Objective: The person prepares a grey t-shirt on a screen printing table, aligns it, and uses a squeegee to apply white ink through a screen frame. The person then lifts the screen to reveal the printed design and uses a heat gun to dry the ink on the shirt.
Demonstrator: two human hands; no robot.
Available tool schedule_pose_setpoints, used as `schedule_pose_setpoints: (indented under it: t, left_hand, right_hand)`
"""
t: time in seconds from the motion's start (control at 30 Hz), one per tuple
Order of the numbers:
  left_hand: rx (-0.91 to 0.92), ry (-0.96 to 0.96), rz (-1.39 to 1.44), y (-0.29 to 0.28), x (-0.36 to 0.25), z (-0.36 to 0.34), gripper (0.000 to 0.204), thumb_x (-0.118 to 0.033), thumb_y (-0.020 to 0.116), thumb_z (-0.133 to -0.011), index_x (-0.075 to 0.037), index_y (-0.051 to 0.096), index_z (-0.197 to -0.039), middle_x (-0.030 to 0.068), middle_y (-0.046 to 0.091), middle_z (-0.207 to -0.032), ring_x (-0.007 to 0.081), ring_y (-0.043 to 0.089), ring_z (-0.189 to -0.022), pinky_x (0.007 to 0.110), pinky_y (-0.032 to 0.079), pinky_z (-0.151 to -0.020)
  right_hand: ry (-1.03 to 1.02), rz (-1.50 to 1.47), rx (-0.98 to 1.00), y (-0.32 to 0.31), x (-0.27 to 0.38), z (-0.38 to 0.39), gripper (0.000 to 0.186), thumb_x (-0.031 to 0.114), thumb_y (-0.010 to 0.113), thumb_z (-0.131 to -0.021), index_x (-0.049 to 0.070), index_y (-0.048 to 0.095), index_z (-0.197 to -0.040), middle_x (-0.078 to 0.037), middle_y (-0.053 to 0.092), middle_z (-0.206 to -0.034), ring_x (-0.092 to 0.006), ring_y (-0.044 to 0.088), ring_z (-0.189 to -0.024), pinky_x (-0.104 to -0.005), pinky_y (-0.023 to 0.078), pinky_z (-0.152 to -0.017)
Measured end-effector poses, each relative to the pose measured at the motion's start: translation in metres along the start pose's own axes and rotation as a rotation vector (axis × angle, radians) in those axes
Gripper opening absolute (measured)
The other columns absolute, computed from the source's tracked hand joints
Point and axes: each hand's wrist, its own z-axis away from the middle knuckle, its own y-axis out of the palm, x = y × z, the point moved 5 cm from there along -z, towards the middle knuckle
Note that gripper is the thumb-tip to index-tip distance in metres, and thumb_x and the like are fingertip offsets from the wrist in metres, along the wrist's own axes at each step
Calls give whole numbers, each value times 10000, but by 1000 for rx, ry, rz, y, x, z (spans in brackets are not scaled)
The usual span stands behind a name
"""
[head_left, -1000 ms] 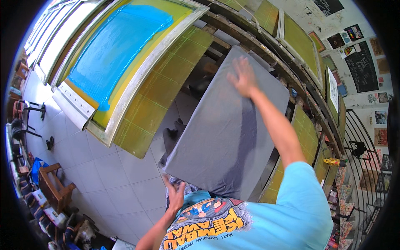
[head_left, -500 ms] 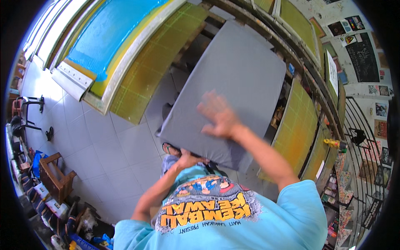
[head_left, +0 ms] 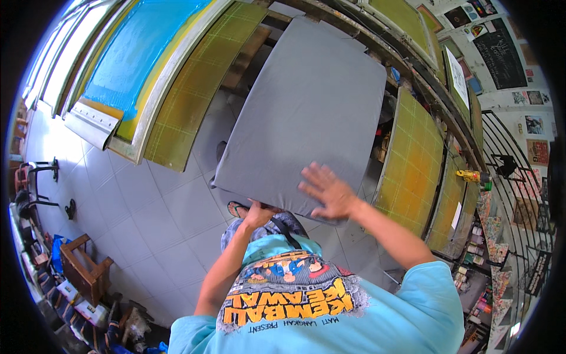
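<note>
A smooth grey cloth (head_left: 300, 106) is stretched over a long flat board in front of me. My right hand (head_left: 330, 194) lies palm down on it near the close right corner, fingers spread, holding nothing. At the near edge, my left hand (head_left: 259, 215) is closed round the cloth's border. Some of its fingers are hidden beneath that edge. Faint creases run through the cloth near the close edge.
Left of the board stands a framed printing screen (head_left: 144, 53) with blue ink. Olive-yellow boards with grid lines (head_left: 413, 159) flank the right. A wooden stool (head_left: 85, 265) is at lower left on the tiled floor (head_left: 171, 206). A yellow bottle (head_left: 469, 176) lies at right.
My right hand has slid toward me and slightly right over the cloth. The loose cloth at the near right corner hangs less. My left hand stays at the near edge. The view has shifted slightly.
</note>
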Motion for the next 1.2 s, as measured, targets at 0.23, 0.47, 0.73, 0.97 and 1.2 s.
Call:
schedule_pose_setpoints:
  t: [0.23,0.47,0.73,0.97,1.2]
  left_hand:
    - [-83,4,80,16,-50,36,503,33,768,-795,93,539,-1239,130,677,-1167,205,650,-1041,346,527,-967]
    - [-321,-90,90,21,-44,50,191,-26,730,-822,49,684,-991,69,719,-959,162,664,-882,293,519,-795]
    - [-445,70,810,80,-22,44,152,-62,540,-862,11,635,-955,35,628,-956,124,575,-776,282,445,-630]
    - [-803,-59,892,83,-4,35,164,-151,489,-883,-174,455,-724,-71,317,-624,64,279,-523,237,209,-491]
    - [-561,163,725,72,-1,58,103,-59,467,-806,-118,419,-737,-36,322,-620,100,293,-541,278,250,-524]
  right_hand:
    - [470,343,-405,-100,-301,-16,771,562,475,-983,94,292,-1566,-212,201,-1635,-387,164,-1518,-476,176,-1229]
    - [490,357,-514,-94,-329,-28,837,588,470,-976,41,250,-1569,-222,168,-1640,-380,136,-1524,-468,144,-1239]
    - [-63,92,-43,-31,-120,57,886,674,502,-919,142,257,-1584,-177,180,-1649,-386,163,-1522,-522,172,-1225]
    - [406,299,-367,-112,-371,12,760,553,481,-985,77,312,-1552,-169,141,-1660,-364,98,-1535,-471,153,-1241]
    - [768,-98,-812,-136,-462,-1,618,525,574,-949,59,597,-1353,-218,613,-1333,-343,576,-1255,-424,409,-1092]
